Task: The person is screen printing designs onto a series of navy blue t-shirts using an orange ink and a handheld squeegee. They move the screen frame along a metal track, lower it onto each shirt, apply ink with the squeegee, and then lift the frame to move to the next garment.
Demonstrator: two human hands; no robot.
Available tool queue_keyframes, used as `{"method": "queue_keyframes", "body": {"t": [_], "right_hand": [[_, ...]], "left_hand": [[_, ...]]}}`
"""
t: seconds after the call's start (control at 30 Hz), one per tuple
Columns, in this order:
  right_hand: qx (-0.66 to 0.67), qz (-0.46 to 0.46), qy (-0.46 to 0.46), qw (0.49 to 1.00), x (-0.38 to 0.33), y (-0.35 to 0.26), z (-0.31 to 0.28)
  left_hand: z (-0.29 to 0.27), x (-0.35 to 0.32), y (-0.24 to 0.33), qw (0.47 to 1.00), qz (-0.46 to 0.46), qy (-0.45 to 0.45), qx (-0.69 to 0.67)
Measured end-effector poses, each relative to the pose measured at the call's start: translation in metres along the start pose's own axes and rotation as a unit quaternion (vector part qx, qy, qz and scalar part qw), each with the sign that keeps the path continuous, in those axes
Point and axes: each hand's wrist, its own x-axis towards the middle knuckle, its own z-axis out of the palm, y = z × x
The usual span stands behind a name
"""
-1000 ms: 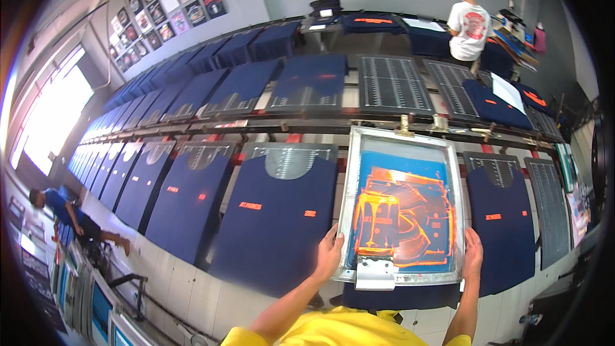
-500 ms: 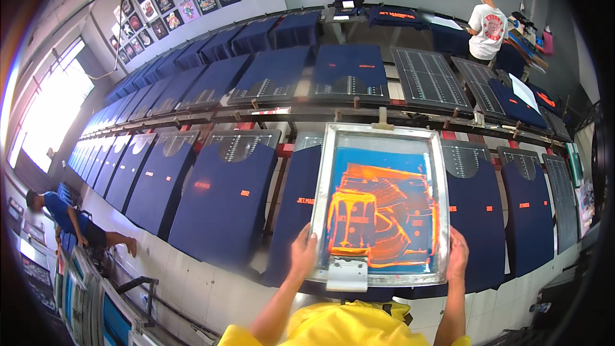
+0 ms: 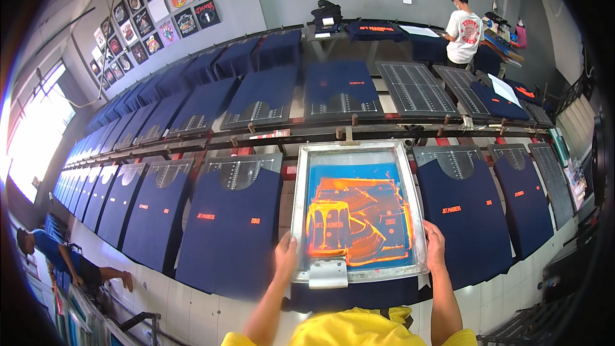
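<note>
A metal-rimmed printing screen (image 3: 418,218) sits in front of me over one dark blue shirt (image 3: 365,296), whose lower part shows below it. Its blue mesh (image 3: 323,173) is smeared with bright orange ink (image 3: 368,237). A squeegee with a pale metal handle (image 3: 328,274) leans at the screen's lower left corner, over the rim. My left hand (image 3: 286,259) is closed on the lower left side of the rim, and my right hand (image 3: 435,243) grips the right side. I cannot tell whether the screen touches the shirt.
Dark shirts on boards, one left (image 3: 227,230) and one right (image 3: 461,218), carry small orange prints. Behind the screen runs a rail (image 3: 256,144), then another row with bare boards (image 3: 418,90). A person in white (image 3: 464,35) stands far right, another in blue (image 3: 54,253) at left.
The screen has moved left relative to the shirts and now covers one shirt more squarely, while the right-hand shirt shows more fully. Both hands keep their hold. My view has shifted too.
</note>
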Motion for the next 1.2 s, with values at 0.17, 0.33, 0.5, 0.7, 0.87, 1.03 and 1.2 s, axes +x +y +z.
{"method": "queue_keyframes", "body": {"t": [0.17, 0.33, 0.5, 0.7, 0.87, 1.03, 1.2], "right_hand": [[0.008, -0.002, 0.002, 1.0, 0.015, 0.001, 0.002], [0.01, -0.006, 0.006, 1.0, 0.023, 0.008, 0.003], [0.018, 0.001, 0.007, 1.0, 0.023, 0.012, 0.011], [-0.042, -0.034, 0.02, 0.998, 0.02, 0.026, 0.005], [-0.105, -0.066, 0.01, 0.992, 0.016, 0.038, 0.01], [-0.201, -0.116, 0.013, 0.973, 0.021, 0.063, 0.018], [-0.172, -0.087, 0.016, 0.981, 0.024, 0.053, 0.017]], "left_hand": [[0.004, 0.006, 0.011, 0.999, -0.04, 0.001, -0.033], [0.0, 0.017, -0.001, 0.999, -0.03, 0.002, -0.02], [-0.006, 0.02, -0.005, 0.999, -0.037, -0.004, -0.006], [-0.004, 0.022, -0.003, 0.999, -0.037, -0.024, -0.007], [0.006, 0.018, -0.031, 0.997, -0.054, 0.047, -0.034], [-0.001, 0.024, -0.042, 0.996, -0.063, 0.019, -0.055], [-0.004, 0.028, -0.041, 1.0, -0.012, -0.001, 0.017]]}}
